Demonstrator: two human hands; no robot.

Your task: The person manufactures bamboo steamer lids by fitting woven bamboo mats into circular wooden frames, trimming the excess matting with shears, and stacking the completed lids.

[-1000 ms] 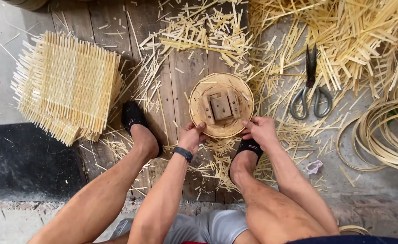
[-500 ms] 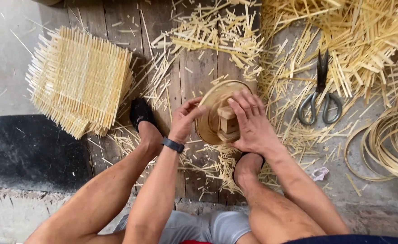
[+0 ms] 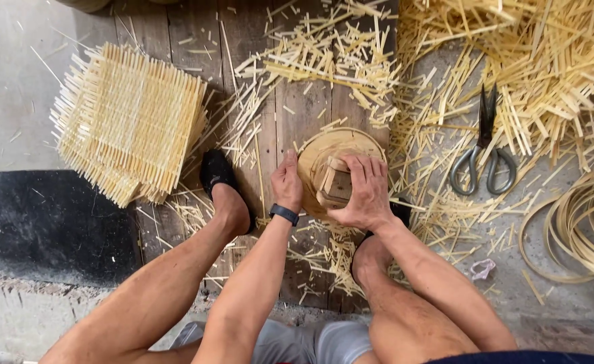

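A round woven bamboo piece (image 3: 337,143) with wooden blocks (image 3: 337,185) at its centre stands tilted on the plank floor between my feet. My left hand (image 3: 287,180) grips its left rim, a dark band on the wrist. My right hand (image 3: 366,192) lies over the wooden blocks in the middle, fingers curled around them. Much of the round piece is hidden under my hands.
A stack of square woven bamboo mats (image 3: 131,121) lies at the left. Loose bamboo strips (image 3: 526,61) cover the floor ahead and to the right. Grey-handled shears (image 3: 484,145) lie at the right, coiled bamboo hoops (image 3: 580,229) beyond them. Black shoes (image 3: 219,176) are on my feet.
The round piece went from lying flat, held at its near edge, to tilted up. My right hand moved onto the wooden blocks and my left hand onto the left rim.
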